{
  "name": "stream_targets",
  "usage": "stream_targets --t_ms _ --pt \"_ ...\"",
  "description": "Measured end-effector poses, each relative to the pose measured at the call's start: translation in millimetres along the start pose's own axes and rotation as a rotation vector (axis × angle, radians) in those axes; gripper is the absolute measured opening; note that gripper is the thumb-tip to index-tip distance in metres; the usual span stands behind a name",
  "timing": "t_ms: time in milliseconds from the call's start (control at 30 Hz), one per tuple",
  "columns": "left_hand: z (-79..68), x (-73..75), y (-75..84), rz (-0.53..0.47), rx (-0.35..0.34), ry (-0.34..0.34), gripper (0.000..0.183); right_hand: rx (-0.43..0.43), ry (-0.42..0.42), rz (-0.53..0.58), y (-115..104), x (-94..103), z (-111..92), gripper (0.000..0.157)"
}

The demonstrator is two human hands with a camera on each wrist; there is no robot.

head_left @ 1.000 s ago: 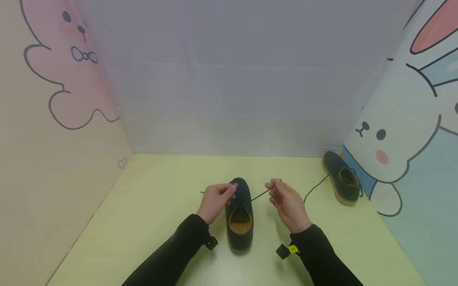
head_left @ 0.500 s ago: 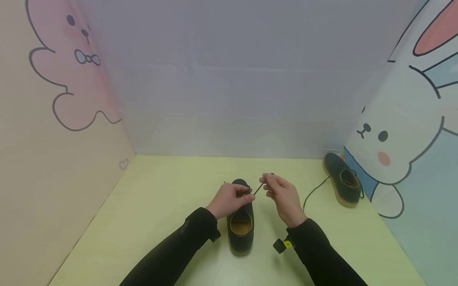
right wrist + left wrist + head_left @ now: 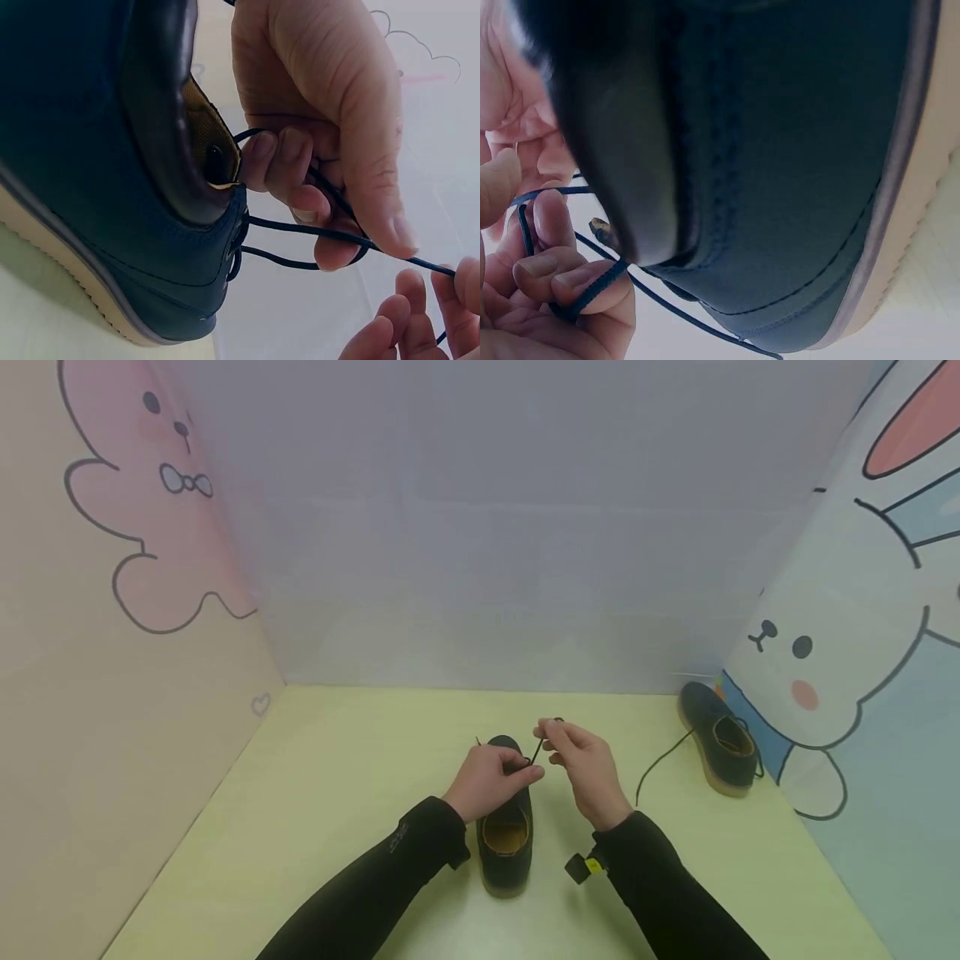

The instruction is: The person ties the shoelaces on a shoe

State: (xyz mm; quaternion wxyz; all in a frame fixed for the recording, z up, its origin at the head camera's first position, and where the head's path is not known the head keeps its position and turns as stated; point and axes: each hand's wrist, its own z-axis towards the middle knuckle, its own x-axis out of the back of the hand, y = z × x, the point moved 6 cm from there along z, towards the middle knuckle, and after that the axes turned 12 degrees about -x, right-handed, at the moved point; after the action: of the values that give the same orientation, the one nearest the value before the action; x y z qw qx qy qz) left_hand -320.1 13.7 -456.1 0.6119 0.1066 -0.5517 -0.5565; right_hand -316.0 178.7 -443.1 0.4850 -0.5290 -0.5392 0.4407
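A dark blue lace-up shoe [image 3: 504, 877] stands on the table, toe pointing away, its laces partly covered by my left hand [image 3: 491, 783]. That hand reaches across the front of the shoe and pinches the thin dark shoelace [image 3: 292, 227], which bends in a loop around its fingers in the right wrist view. Just right of it and a little higher, my right hand [image 3: 585, 768] pinches the same lace near its end, and a short stretch runs between both hands. The left wrist view shows curled fingers [image 3: 577, 281] with lace across them, beside the shoe's collar.
Another dark shoe [image 3: 716, 739] stands at the back right against the rabbit-printed wall [image 3: 825, 685], one loose lace [image 3: 662, 754] trailing onto the pale yellow table [image 3: 337, 735]. A plain back wall [image 3: 480, 602] and a pink-printed left wall [image 3: 187, 560] enclose the table.
My left hand has moved right across the shoe and now holds the lace near the right hand. My right hand has come left and slightly away from me, narrowing the gap between them.
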Motion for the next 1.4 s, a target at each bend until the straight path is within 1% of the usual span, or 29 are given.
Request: stream_targets --t_ms 200,300,367,567,700,733,800,900,967,1033,1133,1267,1400 --pt "0.6 -0.7 -0.8 -0.012 0.012 0.000 0.025 0.024 -0.004 -0.042 -2 -5.5 4 0.041" --pt "0.2 0.9 -0.3 -0.006 0.011 -0.002 0.026 0.031 -0.023 -0.066 -1 -7.4 5 0.042" --pt "-0.4 2.3 -1.0 -0.003 0.009 -0.004 0.028 0.037 -0.056 -0.113 1 -9.1 8 0.044" --pt "-3.4 5.8 -3.9 -0.037 0.025 -0.011 0.035 0.046 -0.223 -0.306 16 -14.5 14 0.058" --pt "-3.9 7.6 -6.0 -0.051 0.032 0.001 0.036 0.076 -0.262 -0.398 23 -12.3 16 0.065" --pt "-4.1 8.3 -6.8 -0.054 0.038 0.006 0.037 0.081 -0.270 -0.416 24 -11.2 17 0.064" --pt "-5.0 10.4 -7.9 -0.064 0.053 0.015 0.037 0.109 -0.287 -0.468 24 -8.6 17 0.059" --pt "-7.2 13.9 -11.2 -0.085 0.088 0.027 0.038 0.163 -0.304 -0.585 21 -1.4 16 0.042" --pt "-9.0 15.5 -15.5 -0.100 0.112 0.031 0.037 0.201 -0.294 -0.680 19 5.9 15 0.032" --pt "-10.7 17.3 -20.1 -0.110 0.141 0.039 0.035 0.222 -0.268 -0.770 17 14.9 15 0.027" --pt "-13.0 20.5 -25.3 -0.116 0.169 0.049 0.032 0.249 -0.222 -0.872 16 28.4 15 0.022" --pt "-16.2 22.9 -30.5 -0.139 0.207 0.056 0.032 0.287 -0.162 -0.947 14 45.5 15 0.020" --pt "-19.5 21.8 -39.0 -0.215 0.273 0.069 0.031 0.310 -0.095 -0.982 16 59.8 15 0.017"
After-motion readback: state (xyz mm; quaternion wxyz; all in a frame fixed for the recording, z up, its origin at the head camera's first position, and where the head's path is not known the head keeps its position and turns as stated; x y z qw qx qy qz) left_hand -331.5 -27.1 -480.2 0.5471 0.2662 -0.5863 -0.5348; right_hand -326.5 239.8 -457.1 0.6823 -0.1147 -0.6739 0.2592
